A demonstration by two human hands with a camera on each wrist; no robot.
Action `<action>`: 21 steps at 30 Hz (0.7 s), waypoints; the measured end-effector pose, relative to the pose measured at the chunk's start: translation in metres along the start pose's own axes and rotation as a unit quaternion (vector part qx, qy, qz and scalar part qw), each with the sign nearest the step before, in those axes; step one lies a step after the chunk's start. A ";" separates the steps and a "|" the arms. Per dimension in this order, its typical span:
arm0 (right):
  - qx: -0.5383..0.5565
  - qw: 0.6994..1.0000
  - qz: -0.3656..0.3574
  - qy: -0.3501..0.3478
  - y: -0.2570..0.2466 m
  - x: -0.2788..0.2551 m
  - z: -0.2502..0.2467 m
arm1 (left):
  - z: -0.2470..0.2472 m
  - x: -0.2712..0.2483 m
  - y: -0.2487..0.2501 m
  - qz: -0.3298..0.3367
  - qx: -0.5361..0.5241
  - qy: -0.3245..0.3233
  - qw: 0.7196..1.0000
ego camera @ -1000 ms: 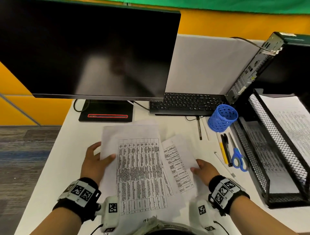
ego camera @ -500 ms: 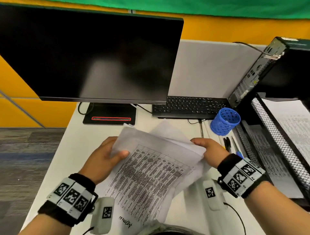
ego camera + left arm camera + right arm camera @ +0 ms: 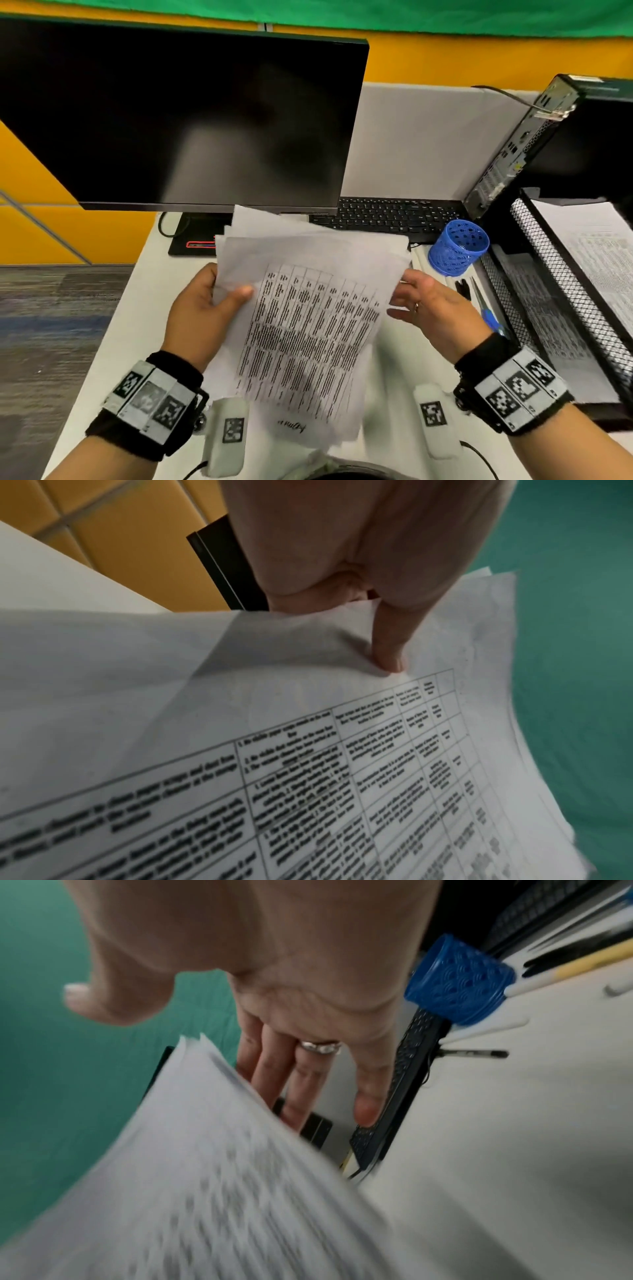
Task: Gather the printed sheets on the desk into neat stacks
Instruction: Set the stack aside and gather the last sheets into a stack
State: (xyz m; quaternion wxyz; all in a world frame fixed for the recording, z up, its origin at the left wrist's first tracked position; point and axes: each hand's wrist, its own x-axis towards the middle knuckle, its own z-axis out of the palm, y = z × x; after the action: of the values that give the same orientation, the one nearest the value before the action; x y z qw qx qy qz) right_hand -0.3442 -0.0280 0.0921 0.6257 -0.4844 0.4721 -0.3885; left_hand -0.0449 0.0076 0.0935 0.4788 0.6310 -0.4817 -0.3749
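White desk (image 3: 113, 329): monitor base (image 3: 195, 240) upper left; black keyboard (image 3: 387, 216) centre top; blue mesh pen cup (image 3: 457, 251), pens (image 3: 462, 284), scissors (image 3: 488, 315), black mesh tray (image 3: 561, 274) at right.

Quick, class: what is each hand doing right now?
Left hand: grips the printed sheets, thumb on top.
Right hand: open, fingers straight beside the sheets' right edge; contact cannot be told.

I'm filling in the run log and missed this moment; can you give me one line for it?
phase: squaring sheets | left hand: grips printed sheets, thumb on top | right hand: open, fingers straight at sheets' right edge | sheets: lifted, uneven
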 end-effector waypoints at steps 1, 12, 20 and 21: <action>-0.009 1.000 -0.003 -0.008 -0.001 -0.001 0.006 | 0.002 0.001 0.004 0.006 -0.019 0.009 1.000; -0.144 0.952 -0.235 0.129 -0.031 -0.009 0.047 | 0.023 -0.012 0.040 0.174 -0.133 0.035 0.975; -0.106 0.963 -0.203 0.142 -0.027 -0.006 0.053 | 0.030 -0.018 0.025 0.089 -0.083 0.010 0.993; -0.098 0.960 -0.218 0.144 -0.032 -0.006 0.053 | 0.031 -0.017 0.028 0.091 -0.078 0.021 0.993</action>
State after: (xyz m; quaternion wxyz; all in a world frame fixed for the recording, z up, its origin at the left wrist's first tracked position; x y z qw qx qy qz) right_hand -0.2950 -0.0174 0.1294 0.4008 -0.5733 0.4762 -0.5328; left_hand -0.0850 0.0147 0.1128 0.5685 0.5529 -0.4967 -0.3526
